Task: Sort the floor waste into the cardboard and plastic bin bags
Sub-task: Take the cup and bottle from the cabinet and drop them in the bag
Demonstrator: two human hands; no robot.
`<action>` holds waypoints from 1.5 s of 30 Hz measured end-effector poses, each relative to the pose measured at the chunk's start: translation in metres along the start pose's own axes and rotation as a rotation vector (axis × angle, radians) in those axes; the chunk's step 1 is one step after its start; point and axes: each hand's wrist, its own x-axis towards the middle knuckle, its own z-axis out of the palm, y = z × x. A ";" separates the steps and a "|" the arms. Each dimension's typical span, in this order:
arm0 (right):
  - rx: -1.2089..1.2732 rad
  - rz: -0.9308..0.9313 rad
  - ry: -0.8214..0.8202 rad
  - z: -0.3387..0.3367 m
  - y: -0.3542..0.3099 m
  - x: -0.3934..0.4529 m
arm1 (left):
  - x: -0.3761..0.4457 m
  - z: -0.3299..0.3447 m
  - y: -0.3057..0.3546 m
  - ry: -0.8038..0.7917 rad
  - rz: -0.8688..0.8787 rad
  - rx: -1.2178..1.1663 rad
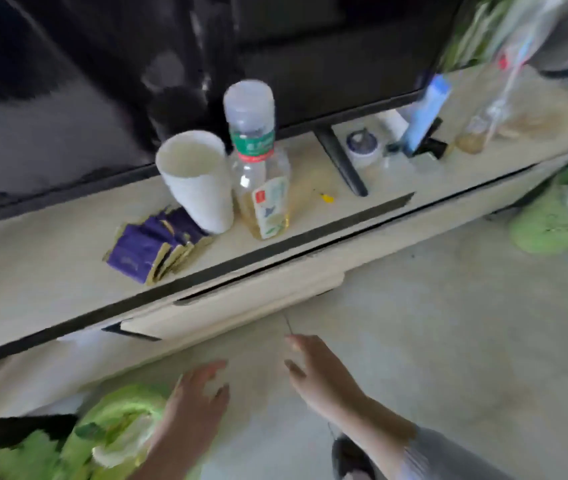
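Note:
My left hand [194, 405] hovers low over the floor with loosely spread fingers, just right of a green plastic bag [116, 420] at the bottom left. My right hand [317, 374] is beside it, fingers relaxed and apart, holding nothing. On the cream TV cabinet [50, 265] stand a clear plastic bottle [258, 161] with a little yellow liquid, a white paper cup [196, 178] and a fan of purple sachets [158, 244]. A second green bag [549, 226] lies on the floor at the right edge.
A television's black screen [327, 57] and its stand leg [341, 161] sit on the cabinet. Further right are a small round jar [362, 147], a blue-and-white carton [426, 112] and a glass jar [473, 136]. Pale bare floor [449, 341] stretches in front.

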 end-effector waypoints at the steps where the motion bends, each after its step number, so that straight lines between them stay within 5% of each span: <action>1: 0.026 0.080 0.057 -0.032 0.012 -0.019 | -0.008 0.008 0.029 -0.033 0.050 -0.008; 6: 0.111 0.329 0.247 -0.163 0.044 -0.115 | -0.046 0.051 0.174 -0.239 0.139 -0.046; 18: 0.268 0.465 0.224 -0.325 0.124 -0.184 | -0.065 0.153 0.365 -0.393 0.063 -0.033; 33: 0.313 0.465 0.233 -0.475 0.196 -0.006 | 0.100 0.191 0.482 -0.159 0.047 -0.197; 39: 0.239 0.422 0.265 -0.533 0.233 0.085 | 0.172 0.209 0.545 -0.103 0.164 -0.113; 45: 0.242 0.160 0.507 -0.580 0.230 0.156 | 0.197 0.233 0.572 -0.026 0.238 0.040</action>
